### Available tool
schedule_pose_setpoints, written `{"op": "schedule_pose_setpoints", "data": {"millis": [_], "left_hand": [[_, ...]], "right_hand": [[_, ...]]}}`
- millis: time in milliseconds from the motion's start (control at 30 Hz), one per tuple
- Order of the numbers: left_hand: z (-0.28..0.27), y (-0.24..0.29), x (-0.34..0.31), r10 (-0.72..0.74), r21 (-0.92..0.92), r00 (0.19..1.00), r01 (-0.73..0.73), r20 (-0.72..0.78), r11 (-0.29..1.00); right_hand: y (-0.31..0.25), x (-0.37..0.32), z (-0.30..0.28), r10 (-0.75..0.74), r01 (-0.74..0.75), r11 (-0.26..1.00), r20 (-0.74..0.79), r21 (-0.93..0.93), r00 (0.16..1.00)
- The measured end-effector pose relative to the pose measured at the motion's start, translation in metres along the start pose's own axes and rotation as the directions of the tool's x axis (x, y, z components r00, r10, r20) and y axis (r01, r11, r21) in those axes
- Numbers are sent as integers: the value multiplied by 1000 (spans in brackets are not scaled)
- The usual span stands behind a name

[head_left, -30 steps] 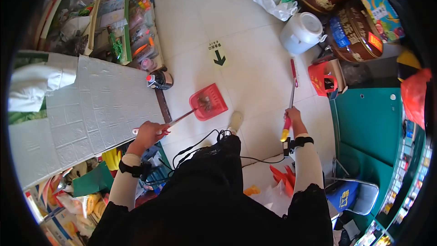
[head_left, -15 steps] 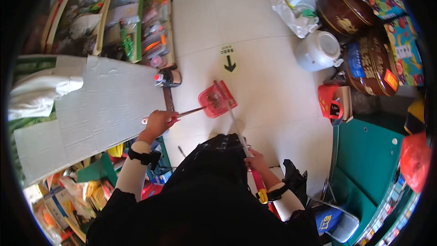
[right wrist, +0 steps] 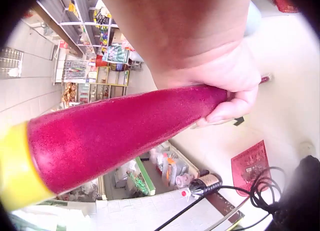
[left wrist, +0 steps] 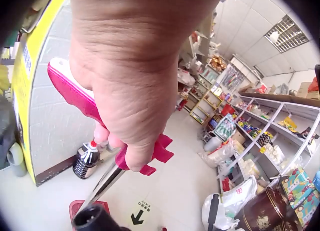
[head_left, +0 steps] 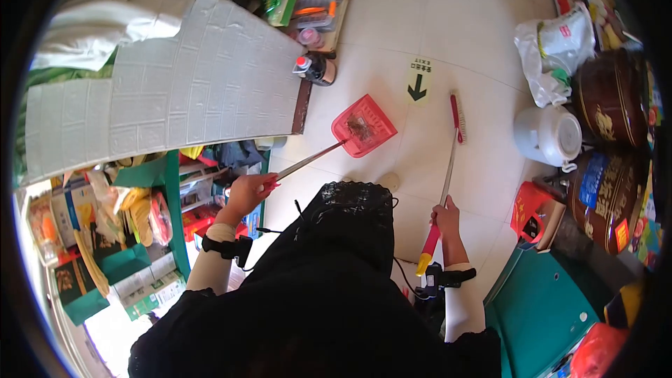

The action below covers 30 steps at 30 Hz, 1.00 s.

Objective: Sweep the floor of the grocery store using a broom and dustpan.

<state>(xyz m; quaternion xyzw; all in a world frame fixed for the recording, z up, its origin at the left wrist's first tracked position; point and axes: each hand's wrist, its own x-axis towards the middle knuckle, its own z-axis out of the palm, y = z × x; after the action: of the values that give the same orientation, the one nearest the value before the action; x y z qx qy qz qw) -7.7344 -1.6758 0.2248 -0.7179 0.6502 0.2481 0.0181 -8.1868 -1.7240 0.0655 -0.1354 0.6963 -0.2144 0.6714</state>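
My left hand point(head_left: 245, 196) grips the handle of a red dustpan point(head_left: 381, 122). In the left wrist view, fingers wrap the pink and white grip point(left wrist: 75, 93) at the top of its metal shaft. The pan rests on the floor with a small heap of dark debris point(head_left: 358, 128) inside. My right hand point(head_left: 446, 217) holds a broom point(head_left: 450, 168) by its shaft, just above the magenta grip with a yellow end. Its bristled head point(head_left: 458, 115) is on the floor, right of the pan and apart from it. The magenta grip point(right wrist: 125, 126) crosses the right wrist view.
A dark bottle with a red cap point(head_left: 316, 68) stands at the corner of a white brick-patterned counter point(head_left: 210, 77). On the right are a white bucket point(head_left: 546, 133), brown jars point(head_left: 609, 94) and a red bag point(head_left: 530, 206). An arrow sign point(head_left: 418, 84) marks the floor.
The broom swung in to the dustpan, then back out to the right, away from it. The left hand keeps its hold on the dustpan. The head view has turned.
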Motion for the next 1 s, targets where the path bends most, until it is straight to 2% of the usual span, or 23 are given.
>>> {"op": "schedule_pose_setpoints", "data": {"millis": [67, 100, 167, 233, 300, 333, 367, 400, 467, 567, 667, 733, 867, 900, 967, 1000], "left_hand": [[7, -17, -28, -67, -6, 998, 67, 1, 998], [12, -29, -45, -37, -50, 999, 36, -29, 998], [19, -48, -74, -73, -56, 996, 70, -53, 996], [21, -60, -103, -140, -36, 987, 138, -78, 990], [38, -88, -137, -192, -92, 972, 180, -133, 979], [43, -100, -153, -234, -139, 956, 211, -179, 968], [48, -112, -170, -321, -179, 936, 294, -146, 939], [54, -124, -189, -325, -188, 934, 295, -150, 937], [63, -153, -223, -370, -217, 913, 331, -171, 918], [76, -190, -269, -441, -249, 881, 395, -171, 884], [88, -228, -303, -473, -232, 864, 431, -172, 872], [103, -254, -318, -456, -246, 863, 404, -218, 881], [112, -285, -328, -428, -224, 875, 382, -224, 897], [110, -291, -329, -411, -215, 882, 366, -229, 905], [103, -299, -328, -400, -197, 886, 360, -233, 912], [102, -304, -330, -408, -212, 882, 363, -237, 907]], "right_hand": [[4, -7, 15, 24, -22, 999, 61, -23, 998], [9, -8, 20, 23, -20, 999, 69, -41, 997], [20, -13, 31, 49, -39, 997, 144, -72, 988], [25, -25, 43, 56, -38, 993, 169, -111, 984], [31, -37, 60, 62, -35, 989, 189, -144, 980], [35, -42, 70, 52, -16, 987, 220, -162, 974], [40, -46, 81, 42, 4, 984, 251, -179, 967], [45, -52, 92, 38, 10, 982, 251, -187, 967], [57, -62, 120, -12, 106, 930, 260, -351, 966], [86, -62, 166, -84, 204, 872, 273, -445, 958], [121, -69, 226, -88, 228, 812, 273, -537, 958], [155, -83, 261, 1, 149, 824, 265, -546, 964], [231, -109, 288, 172, 181, 687, 399, -704, 900], [237, -114, 293, 172, 185, 676, 396, -714, 902], [237, -126, 302, 348, 87, 645, 393, -759, 851], [233, -131, 305, 346, 93, 634, 388, -768, 854]]}}
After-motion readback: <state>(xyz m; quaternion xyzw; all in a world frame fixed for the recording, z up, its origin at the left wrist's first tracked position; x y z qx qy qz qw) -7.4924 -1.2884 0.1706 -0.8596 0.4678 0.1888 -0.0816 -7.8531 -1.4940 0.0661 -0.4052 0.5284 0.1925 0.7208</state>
